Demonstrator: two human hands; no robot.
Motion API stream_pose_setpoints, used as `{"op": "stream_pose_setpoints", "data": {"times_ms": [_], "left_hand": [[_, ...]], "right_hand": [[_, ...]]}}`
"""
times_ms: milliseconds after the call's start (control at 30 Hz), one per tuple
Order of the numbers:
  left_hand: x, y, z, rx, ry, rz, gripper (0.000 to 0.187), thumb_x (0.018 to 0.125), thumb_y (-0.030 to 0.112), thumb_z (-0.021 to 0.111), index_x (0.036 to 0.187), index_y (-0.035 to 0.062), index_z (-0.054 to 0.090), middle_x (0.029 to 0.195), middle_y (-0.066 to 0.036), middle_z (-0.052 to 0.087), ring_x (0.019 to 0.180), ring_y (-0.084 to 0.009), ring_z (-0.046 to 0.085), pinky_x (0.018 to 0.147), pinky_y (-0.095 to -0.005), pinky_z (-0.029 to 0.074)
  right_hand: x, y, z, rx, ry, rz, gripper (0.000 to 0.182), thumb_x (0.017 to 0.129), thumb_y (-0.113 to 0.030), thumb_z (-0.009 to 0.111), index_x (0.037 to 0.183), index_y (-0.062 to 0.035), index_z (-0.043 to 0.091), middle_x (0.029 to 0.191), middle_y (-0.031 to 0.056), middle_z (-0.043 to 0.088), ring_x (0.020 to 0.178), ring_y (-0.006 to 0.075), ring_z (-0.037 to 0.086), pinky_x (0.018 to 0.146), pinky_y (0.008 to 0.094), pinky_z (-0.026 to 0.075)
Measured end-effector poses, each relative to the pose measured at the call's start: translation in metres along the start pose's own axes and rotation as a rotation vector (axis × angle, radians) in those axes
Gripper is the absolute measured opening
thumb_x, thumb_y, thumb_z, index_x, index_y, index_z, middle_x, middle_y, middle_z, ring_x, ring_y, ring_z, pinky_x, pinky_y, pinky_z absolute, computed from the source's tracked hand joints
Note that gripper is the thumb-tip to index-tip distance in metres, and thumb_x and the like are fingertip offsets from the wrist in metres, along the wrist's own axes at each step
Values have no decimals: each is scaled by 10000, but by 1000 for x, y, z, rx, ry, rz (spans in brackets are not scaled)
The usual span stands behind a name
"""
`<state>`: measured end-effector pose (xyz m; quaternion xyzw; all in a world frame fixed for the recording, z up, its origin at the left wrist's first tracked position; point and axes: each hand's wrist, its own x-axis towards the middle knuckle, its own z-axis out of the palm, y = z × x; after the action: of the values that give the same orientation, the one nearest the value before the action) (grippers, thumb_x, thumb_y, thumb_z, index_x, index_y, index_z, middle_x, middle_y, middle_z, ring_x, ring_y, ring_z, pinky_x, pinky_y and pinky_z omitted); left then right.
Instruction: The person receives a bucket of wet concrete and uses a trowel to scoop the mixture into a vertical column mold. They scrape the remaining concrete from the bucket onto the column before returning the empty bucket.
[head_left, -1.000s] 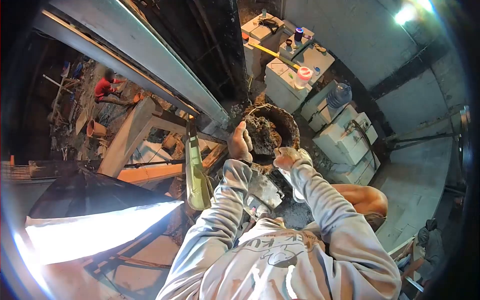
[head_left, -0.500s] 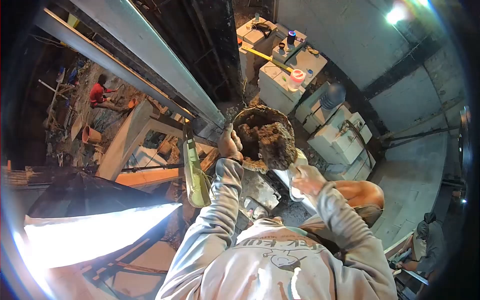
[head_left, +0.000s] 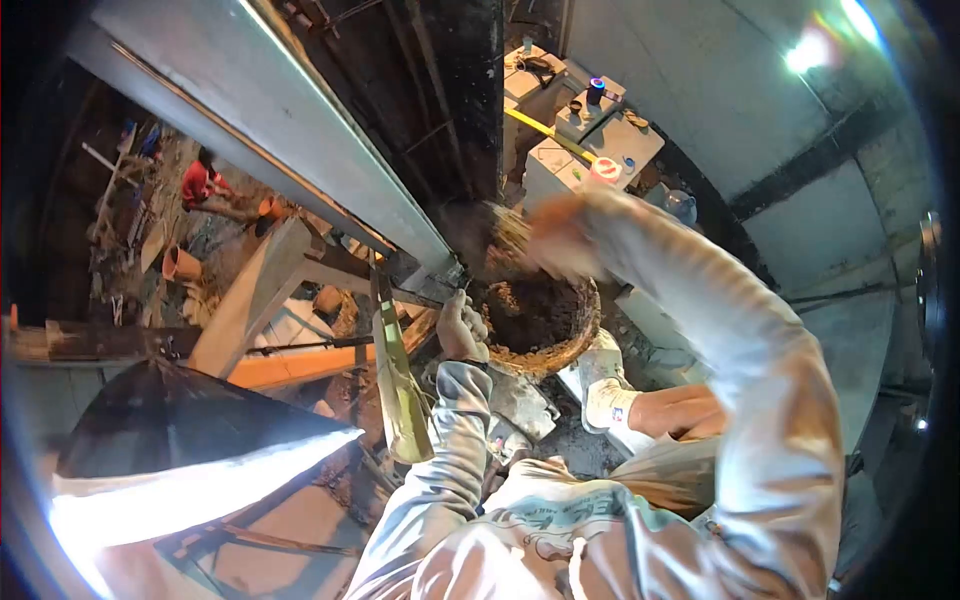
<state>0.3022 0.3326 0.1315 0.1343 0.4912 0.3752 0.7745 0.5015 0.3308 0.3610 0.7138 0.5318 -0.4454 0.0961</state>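
Observation:
A bucket (head_left: 578, 345) caked with dried mortar stands in front of me, with wet brown mortar (head_left: 525, 312) inside. At its left rim, beside the foot of the metal beam, my left hand (head_left: 462, 330) is closed with fingers curled on the rim. My right hand (head_left: 562, 238) is raised over the far side of the bucket, smeared by motion. From it a blurred, mortar-coated trowel (head_left: 508, 238) points left toward the dark base beside the beam; its handle is hidden in the hand.
A grey metal beam (head_left: 340, 140) slopes down to the bucket's left. White blocks (head_left: 555, 165) with a yellow level and a cup stand beyond it. A greenish strip (head_left: 400, 390) hangs by my left forearm. A person in red (head_left: 203, 185) crouches far below at left.
My right hand has swung up and away from me, taking the mortar load out of the bucket toward the beam's foot. My left hand stays at the rim.

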Motion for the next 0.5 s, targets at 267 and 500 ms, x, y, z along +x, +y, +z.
{"op": "stream_pose_setpoints", "data": {"times_ms": [267,500], "left_hand": [[4,0,7,12,49,7,188,812,226,582,712,122,461,499,57,285,372,-59,259,339,-225,191],[-1,-7,11,101,-12,100,236,800,271,596,690,110,465,480,49,309,359,-68,266,338,-237,192]], "right_hand": [[108,33,20,44,112,-310,155,789,-199,527,854,-63,561,661,44,550,583,157,542,590,294,478],[-24,90,69,66,248,18,227,719,-121,560,937,-59,543,768,111,583,743,256,579,703,354,471]]}}
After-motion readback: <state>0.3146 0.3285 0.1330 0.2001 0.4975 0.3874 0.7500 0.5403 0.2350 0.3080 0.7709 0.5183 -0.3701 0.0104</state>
